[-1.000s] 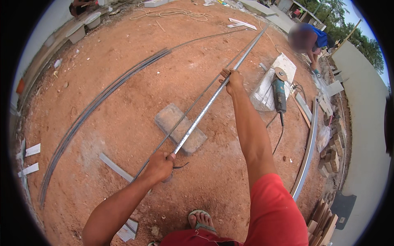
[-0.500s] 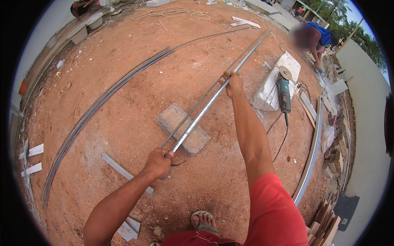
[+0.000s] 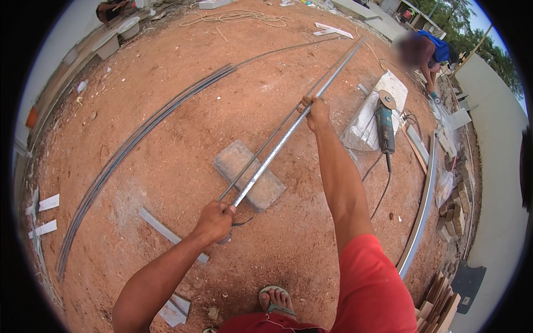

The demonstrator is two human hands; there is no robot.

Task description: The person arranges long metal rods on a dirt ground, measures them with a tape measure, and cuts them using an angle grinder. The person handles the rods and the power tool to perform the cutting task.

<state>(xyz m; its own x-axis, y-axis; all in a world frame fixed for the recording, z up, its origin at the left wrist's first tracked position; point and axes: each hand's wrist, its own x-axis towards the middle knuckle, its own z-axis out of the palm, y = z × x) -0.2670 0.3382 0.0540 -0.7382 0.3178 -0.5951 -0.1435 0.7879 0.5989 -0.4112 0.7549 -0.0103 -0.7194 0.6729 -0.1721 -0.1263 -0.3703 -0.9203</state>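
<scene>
A long, thin dark steel rod [image 3: 276,129] runs diagonally away from me, up from the ground. Along its right side stretches the silver, marked blade of a tape measure [image 3: 272,155]. My left hand [image 3: 215,222], lower and nearer, is closed around the near ends of both; a dark strap hangs beside it, and the tape's case is mostly hidden under the fingers. Farther up, my right hand [image 3: 315,112] grips rod and blade together. Beneath them a grey concrete block [image 3: 236,161] lies on the reddish ground, between my two hands.
An angle grinder [image 3: 384,127] rests against a white block [image 3: 363,130] at the right, its cable trailing. More steel rods [image 3: 150,122] lie curved at the left. A metal channel [image 3: 419,222] lies near the right wall. Another person [image 3: 425,53] bends over at the far right.
</scene>
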